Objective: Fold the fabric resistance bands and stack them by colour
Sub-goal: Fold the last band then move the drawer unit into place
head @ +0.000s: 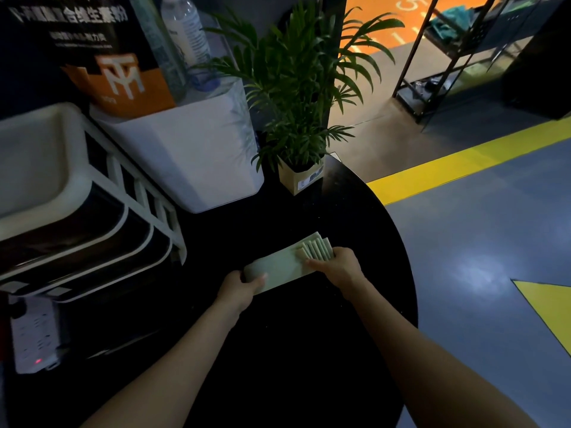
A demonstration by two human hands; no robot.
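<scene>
One dim round desk (309,350) carries a pale green band (279,268) near centre; left hand (239,290) fingers grip its 8 o'clock end, right hand (338,267) fingers pinch folded layers (316,249) at 2 o'clock, their count unclear

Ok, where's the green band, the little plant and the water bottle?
green resistance band (279,268), head view, on its flat middle.
potted palm plant (296,88), head view, on its leaves.
water bottle (185,29), head view, on its label.
</scene>
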